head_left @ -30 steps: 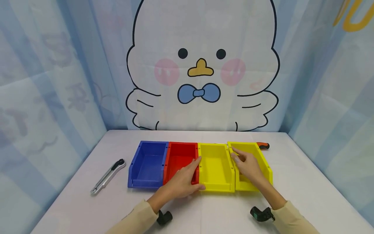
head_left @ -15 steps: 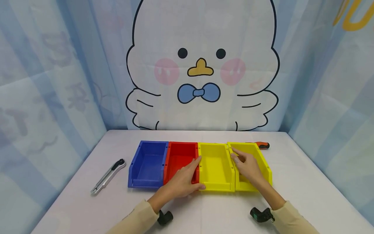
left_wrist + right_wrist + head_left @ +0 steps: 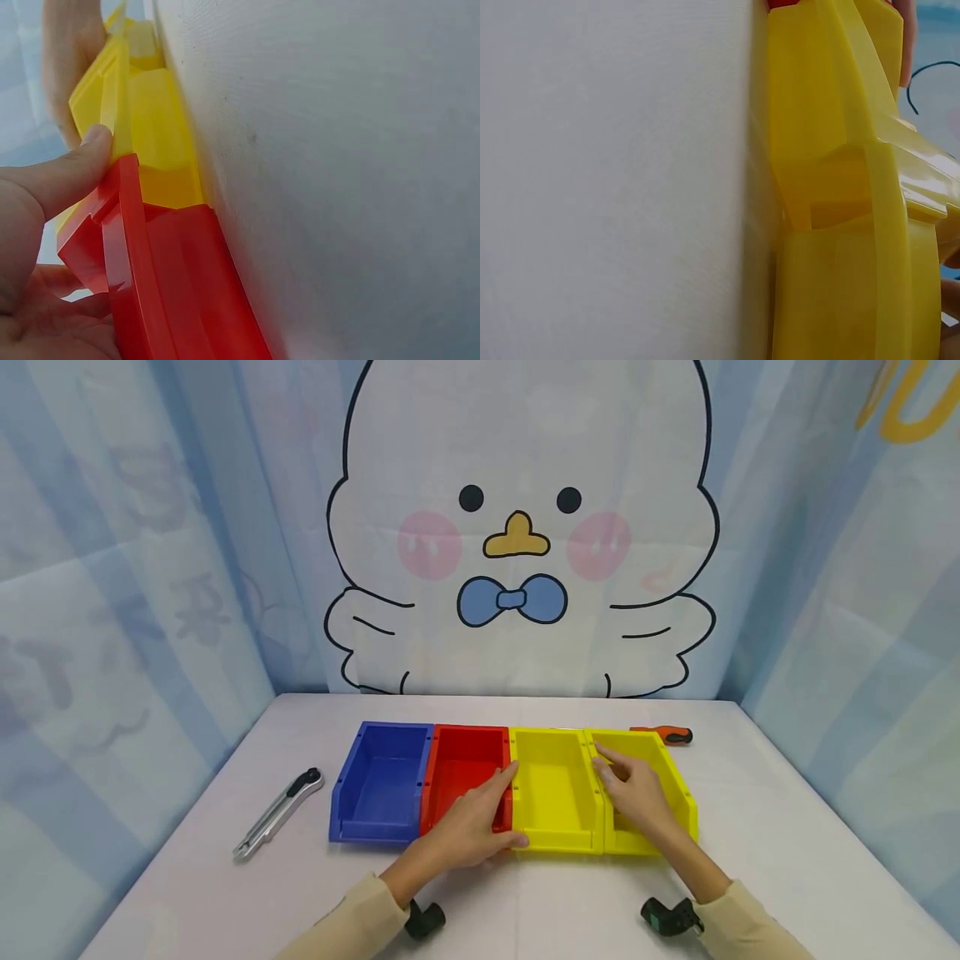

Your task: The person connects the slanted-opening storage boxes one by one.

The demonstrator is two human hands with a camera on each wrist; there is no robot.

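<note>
Four storage bins stand side by side in the head view: a blue bin [image 3: 382, 781], a red bin [image 3: 465, 760], a left yellow bin [image 3: 555, 785] and a right yellow bin [image 3: 678, 789]. My left hand [image 3: 465, 827] holds the wall where red meets yellow. Its thumb [image 3: 82, 165] lies on the front corner of the left yellow bin, while other fingers reach into the red bin. My right hand [image 3: 641, 793] pinches the right yellow bin's left wall, next to the left yellow bin. The right wrist view shows the yellow bins' fronts, with the right fingers mostly hidden.
A silver utility knife [image 3: 277, 814] with a black end lies left of the bins. Behind the right yellow bin is an orange-and-black tool handle [image 3: 667, 735], partly hidden. A patterned curtain [image 3: 517, 652] closes off the back of the white table [image 3: 517, 906].
The right yellow bin has slid slightly toward me and left, closing up against the left yellow bin. My right hand moved with it; more of the orange handle shows. The left hand stays put.
</note>
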